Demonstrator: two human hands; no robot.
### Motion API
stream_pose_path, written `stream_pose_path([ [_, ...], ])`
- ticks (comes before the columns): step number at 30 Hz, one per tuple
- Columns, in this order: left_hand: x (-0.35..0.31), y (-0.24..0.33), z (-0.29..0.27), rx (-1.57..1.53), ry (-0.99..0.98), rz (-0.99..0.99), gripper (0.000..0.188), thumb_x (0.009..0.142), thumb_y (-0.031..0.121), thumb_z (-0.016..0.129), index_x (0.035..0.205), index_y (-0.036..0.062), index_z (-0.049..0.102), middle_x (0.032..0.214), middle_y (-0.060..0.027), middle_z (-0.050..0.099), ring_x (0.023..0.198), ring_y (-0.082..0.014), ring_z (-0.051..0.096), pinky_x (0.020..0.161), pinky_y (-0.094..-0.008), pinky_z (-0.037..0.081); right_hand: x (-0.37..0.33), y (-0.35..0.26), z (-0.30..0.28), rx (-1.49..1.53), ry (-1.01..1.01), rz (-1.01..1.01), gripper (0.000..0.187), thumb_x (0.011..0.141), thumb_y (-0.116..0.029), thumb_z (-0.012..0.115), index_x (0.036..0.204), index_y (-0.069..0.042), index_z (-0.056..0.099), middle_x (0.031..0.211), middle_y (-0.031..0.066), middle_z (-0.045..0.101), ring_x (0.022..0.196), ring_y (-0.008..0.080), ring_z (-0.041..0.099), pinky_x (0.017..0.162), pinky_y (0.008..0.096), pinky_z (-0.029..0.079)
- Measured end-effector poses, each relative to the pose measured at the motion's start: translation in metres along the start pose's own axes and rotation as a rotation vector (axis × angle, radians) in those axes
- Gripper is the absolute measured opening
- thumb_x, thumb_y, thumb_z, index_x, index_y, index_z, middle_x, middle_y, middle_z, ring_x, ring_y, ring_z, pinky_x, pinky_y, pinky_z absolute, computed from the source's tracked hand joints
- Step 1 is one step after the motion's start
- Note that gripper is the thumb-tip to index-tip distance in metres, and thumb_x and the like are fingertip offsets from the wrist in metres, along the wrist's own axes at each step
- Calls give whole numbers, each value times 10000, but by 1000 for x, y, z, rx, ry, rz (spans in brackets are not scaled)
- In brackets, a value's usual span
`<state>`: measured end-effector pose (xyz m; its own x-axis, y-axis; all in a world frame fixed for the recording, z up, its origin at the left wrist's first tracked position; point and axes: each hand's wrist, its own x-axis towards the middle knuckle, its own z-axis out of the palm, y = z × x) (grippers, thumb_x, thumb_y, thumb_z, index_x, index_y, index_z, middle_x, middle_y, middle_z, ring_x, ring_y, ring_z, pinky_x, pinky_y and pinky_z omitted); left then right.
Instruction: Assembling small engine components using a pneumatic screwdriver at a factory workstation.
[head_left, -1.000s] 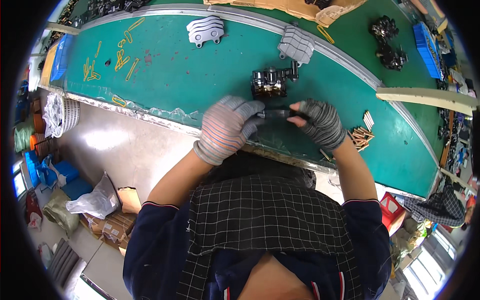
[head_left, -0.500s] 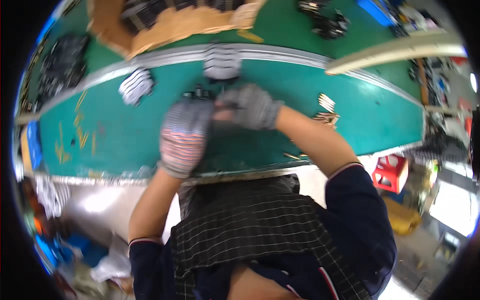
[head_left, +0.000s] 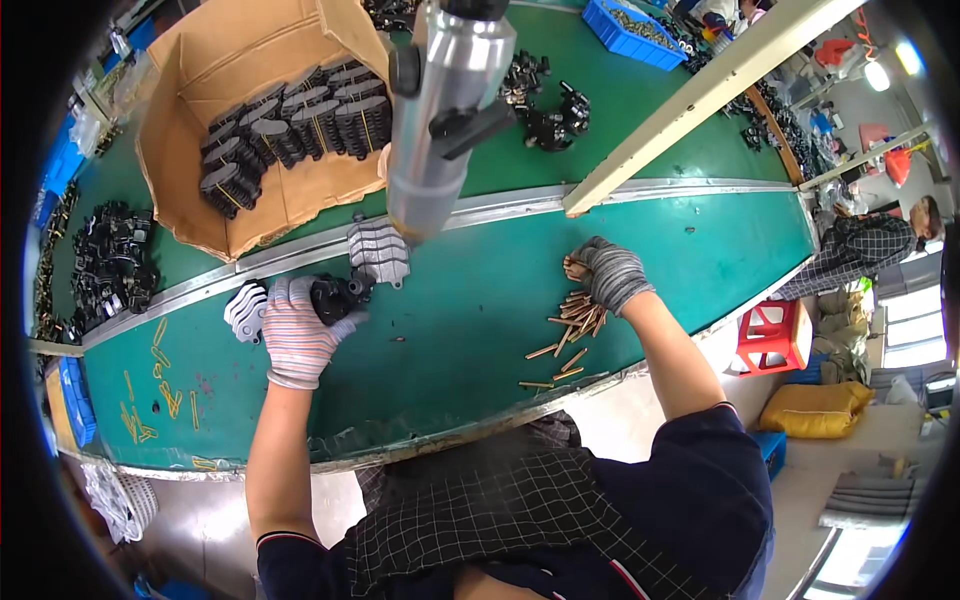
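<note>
Left hand (head_left: 297,335) has its fingers curled fairly tight round a black metal part (head_left: 333,297), left of centre in the frame. Right hand (head_left: 610,275) is at the copper-coloured pins (head_left: 578,318), right of centre, fingers bent in close, can't tell if they've actually got one. Bench (head_left: 470,330) is green, yellow clips (head_left: 194,410) scattered at the left, open cardboard box (head_left: 160,190) upper left, red stool (head_left: 792,338) over on the right
</note>
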<state>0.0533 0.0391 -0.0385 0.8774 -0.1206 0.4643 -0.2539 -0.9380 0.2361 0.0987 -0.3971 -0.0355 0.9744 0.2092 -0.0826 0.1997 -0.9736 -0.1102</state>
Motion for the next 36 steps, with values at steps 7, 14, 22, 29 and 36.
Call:
stream_pose_path([
  [7,-40,57,-24,-1249,-192,-670,762,721,588,718,1164,4,511,959,-111,633,825,-205,617,706,-339,521,27,-29,-20,-79,-271,-57,204,803,-182,624,991,-116,663,987,142,656,907,337,638,817,417,513],
  [14,-57,106,-36,-1759,-146,-1062,759,851,699,470,1220,37,518,1019,-88,635,844,-172,626,699,-304,525,33,-39,-18,-260,-133,-288,195,767,-77,655,960,-97,666,943,129,658,866,315,638,759,399,523],
  [22,-64,111,-29,-1947,-131,-1108,775,780,730,544,1154,51,541,925,-79,637,781,-160,642,638,-274,520,-30,-194,-38,1007,106,-579,220,761,-44,737,970,-42,668,866,108,667,759,253,654,692,311,527],
  [29,-61,103,-33,-2022,-140,-1129,761,780,729,551,1130,54,560,862,-65,640,721,-144,637,607,-261,516,-29,-215,-39,834,232,-699,203,766,-45,741,957,-46,672,840,91,673,765,216,656,698,303,518],
  [36,-62,90,-34,-1987,-123,-1157,767,795,714,552,1149,34,558,874,-68,641,730,-136,634,623,-255,519,-21,-227,-49,715,176,-697,176,765,-67,739,927,-43,674,808,92,668,733,249,653,675,332,515],
])
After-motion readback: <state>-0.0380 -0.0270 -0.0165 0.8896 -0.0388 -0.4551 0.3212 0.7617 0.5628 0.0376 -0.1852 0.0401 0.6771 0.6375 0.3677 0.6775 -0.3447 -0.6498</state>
